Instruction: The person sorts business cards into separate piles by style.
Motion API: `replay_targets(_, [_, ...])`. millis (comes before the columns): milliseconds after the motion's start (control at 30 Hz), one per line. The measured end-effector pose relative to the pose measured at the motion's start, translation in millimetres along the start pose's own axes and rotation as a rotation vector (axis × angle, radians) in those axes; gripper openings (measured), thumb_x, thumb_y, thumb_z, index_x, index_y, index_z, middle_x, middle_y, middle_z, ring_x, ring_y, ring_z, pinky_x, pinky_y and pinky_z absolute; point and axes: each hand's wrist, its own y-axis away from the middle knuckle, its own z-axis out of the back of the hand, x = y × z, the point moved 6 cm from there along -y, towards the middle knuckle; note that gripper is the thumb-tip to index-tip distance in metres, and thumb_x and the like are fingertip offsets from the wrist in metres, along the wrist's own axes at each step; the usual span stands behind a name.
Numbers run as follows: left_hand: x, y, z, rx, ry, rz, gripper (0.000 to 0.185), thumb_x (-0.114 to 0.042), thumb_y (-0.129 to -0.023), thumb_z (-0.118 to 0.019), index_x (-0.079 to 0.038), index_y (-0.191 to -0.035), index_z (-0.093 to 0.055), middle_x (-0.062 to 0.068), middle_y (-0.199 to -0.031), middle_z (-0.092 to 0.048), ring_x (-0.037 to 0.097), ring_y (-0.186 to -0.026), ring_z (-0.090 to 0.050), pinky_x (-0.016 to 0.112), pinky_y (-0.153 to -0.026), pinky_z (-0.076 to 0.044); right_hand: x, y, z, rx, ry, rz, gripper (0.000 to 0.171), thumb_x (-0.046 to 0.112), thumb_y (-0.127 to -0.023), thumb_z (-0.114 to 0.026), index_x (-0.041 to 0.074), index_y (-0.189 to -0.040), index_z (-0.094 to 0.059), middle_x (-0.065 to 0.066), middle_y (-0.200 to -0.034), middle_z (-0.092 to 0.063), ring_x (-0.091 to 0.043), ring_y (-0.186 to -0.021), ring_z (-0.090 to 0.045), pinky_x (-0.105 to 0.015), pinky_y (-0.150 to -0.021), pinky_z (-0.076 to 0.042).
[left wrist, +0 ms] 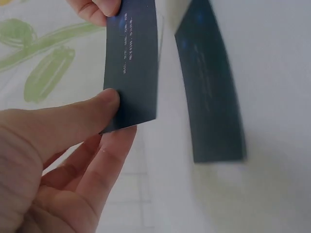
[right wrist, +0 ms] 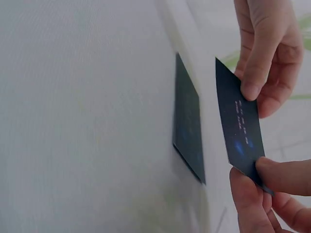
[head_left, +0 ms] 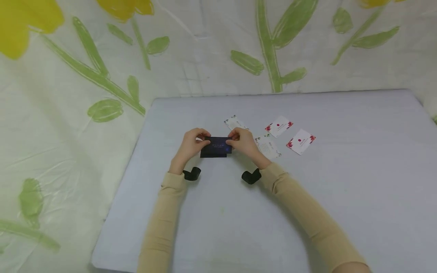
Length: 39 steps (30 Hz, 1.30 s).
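Note:
A dark blue card (head_left: 218, 144) with small pale lettering is held level by both hands in the head view. My left hand (head_left: 189, 147) pinches its left end, thumb on the printed face and fingers behind. At the other end my right hand (head_left: 246, 142) pinches it the same way. A second dark card (left wrist: 210, 92) lies on the table beneath, partly covered by the held one in the head view. In the right wrist view this lower card (right wrist: 188, 116) shows a thick dark edge, and a gap separates it from the held card (right wrist: 238, 121).
Right of the hands, two white cards with red floral corners (head_left: 279, 126) (head_left: 301, 141) lie on the white table (head_left: 341, 212). Two white cards with leafy corners (head_left: 235, 122) (head_left: 268, 147) lie nearer, partly behind my right hand. A flower-patterned curtain (head_left: 211, 49) hangs behind.

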Motion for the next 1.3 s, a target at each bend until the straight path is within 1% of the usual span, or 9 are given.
replay_targets(133, [9.2, 4.0, 2.0, 0.002, -0.016, 0.057, 0.023, 0.000, -0.081, -0.069, 0.008, -0.101, -0.063, 0.018, -0.097, -0.062, 0.027, -0.085, -0.058, 0.036, -0.074, -0.052, -5, -4, -10, 0.001, 0.028, -0.004, 0.017, 0.008, -0.082, -0.069, -0.001, -0.093, -0.060, -0.009, -0.080, -0.058, -0.017, -0.070, -0.053, -0.022, -0.059, -0.043])
replay_targets(233, [14.2, 5.9, 1.9, 0.002, -0.028, 0.077, 0.021, 0.001, -0.080, -0.069, 0.008, -0.099, -0.063, 0.018, -0.096, -0.062, 0.027, -0.084, -0.058, 0.036, -0.074, -0.052, -5, -5, -14, -0.010, 0.057, 0.014, 0.015, 0.007, -0.081, -0.070, -0.001, -0.089, -0.060, -0.008, -0.076, -0.057, -0.016, -0.068, -0.051, -0.022, -0.058, -0.041])
replay_targets(500, [20.0, 9.5, 3.4, -0.024, -0.056, 0.085, 0.016, 0.003, -0.079, -0.069, 0.006, -0.095, -0.066, 0.018, -0.093, -0.064, 0.027, -0.082, -0.059, 0.037, -0.074, -0.052, 4, -6, -22, 0.001, 0.129, 0.065, 0.013, 0.005, -0.080, -0.070, -0.001, -0.085, -0.060, -0.007, -0.072, -0.054, -0.017, -0.067, -0.048, -0.023, -0.058, -0.038])
replay_targets(633, [23.6, 10.2, 2.5, -0.028, -0.087, 0.082, 0.018, 0.004, -0.079, -0.069, 0.007, -0.096, -0.066, 0.018, -0.090, -0.063, 0.027, -0.081, -0.059, 0.037, -0.074, -0.052, 8, -9, -27, 0.028, 0.222, 0.076, 0.013, 0.005, -0.081, -0.070, -0.001, -0.085, -0.060, -0.008, -0.073, -0.054, -0.018, -0.068, -0.049, -0.025, -0.059, -0.039])
replay_targets(767, [27.0, 11.2, -0.6, -0.018, -0.150, 0.070, 0.018, 0.004, -0.079, -0.069, 0.007, -0.096, -0.066, 0.018, -0.089, -0.062, 0.028, -0.081, -0.058, 0.037, -0.074, -0.051, 9, -12, -33, 0.062, 0.332, 0.083, 0.014, 0.007, -0.081, -0.071, 0.000, -0.082, -0.058, -0.008, -0.074, -0.053, -0.018, -0.069, -0.048, -0.026, -0.060, -0.040])
replay_targets(900, [26.6, 11.8, -4.0, -0.012, -0.191, 0.061, 0.016, 0.003, -0.079, -0.070, 0.006, -0.094, -0.066, 0.017, -0.088, -0.062, 0.028, -0.081, -0.057, 0.036, -0.074, -0.050, 11, -12, -35, 0.087, 0.403, 0.093, 0.016, 0.008, -0.082, -0.071, 0.002, -0.079, -0.056, -0.007, -0.077, -0.051, -0.019, -0.073, -0.047, -0.029, -0.063, -0.040])
replay_targets(1067, [24.0, 11.6, -5.7, -0.014, -0.229, 0.056, 0.011, 0.004, -0.078, -0.070, 0.005, -0.088, -0.066, 0.016, -0.085, -0.060, 0.028, -0.078, -0.057, 0.036, -0.071, -0.050, 11, -13, -35, 0.116, 0.447, 0.097, 0.017, 0.011, -0.083, -0.070, 0.003, -0.077, -0.057, -0.007, -0.078, -0.053, -0.020, -0.074, -0.047, -0.030, -0.065, -0.041])
replay_targets(1167, [23.7, 11.4, -7.8, 0.010, -0.269, 0.063, 0.008, 0.003, -0.080, -0.069, 0.005, -0.088, -0.068, 0.015, -0.085, -0.059, 0.027, -0.079, -0.056, 0.035, -0.071, -0.048, 10, -12, -36, 0.142, 0.457, 0.098, 0.013, 0.012, -0.085, -0.068, 0.002, -0.078, -0.062, -0.008, -0.080, -0.057, -0.019, -0.074, -0.050, -0.029, -0.066, -0.043])
replay_targets(1300, [23.6, 12.7, -10.6, 0.050, -0.311, 0.080, 0.010, 0.000, -0.084, -0.066, 0.005, -0.092, -0.069, 0.015, -0.088, -0.059, 0.027, -0.082, -0.054, 0.036, -0.073, -0.047, 9, -11, -32, 0.162, 0.405, 0.116, 0.015, 0.011, -0.089, -0.061, -0.001, -0.086, -0.069, -0.009, -0.084, -0.064, -0.017, -0.072, -0.054, -0.028, -0.064, -0.046])
